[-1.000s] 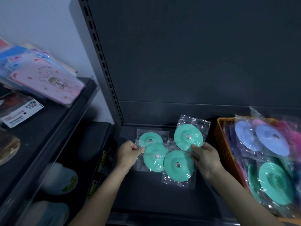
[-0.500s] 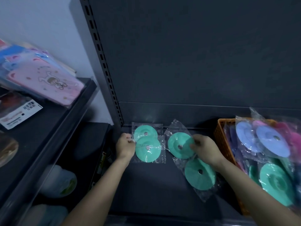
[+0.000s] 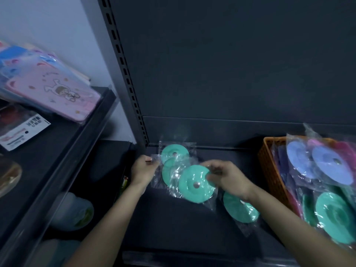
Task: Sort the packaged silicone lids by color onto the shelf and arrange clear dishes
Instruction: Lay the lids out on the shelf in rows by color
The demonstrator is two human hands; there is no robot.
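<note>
Two clear packs of teal silicone lids are on the dark shelf [image 3: 173, 224]. One pack [image 3: 174, 153] lies at the back left corner, and my left hand [image 3: 143, 169] pinches its left edge. My right hand [image 3: 226, 177] grips the second teal pack [image 3: 196, 185] by its upper lid and holds it partly over the first pack. That pack's lower lid [image 3: 238, 210] hangs beneath my right wrist, partly hidden.
An orange basket [image 3: 268, 166] at the right holds several packed lids in blue, pink, purple and teal. A slotted upright [image 3: 125, 74] borders the shelf on the left. The neighbouring shelf carries pink and blue packaged boards [image 3: 54, 93] and a labelled pack.
My right hand has carried the second teal pack leftward and lifted it over the first pack. My left hand stays at the first pack's left edge.
</note>
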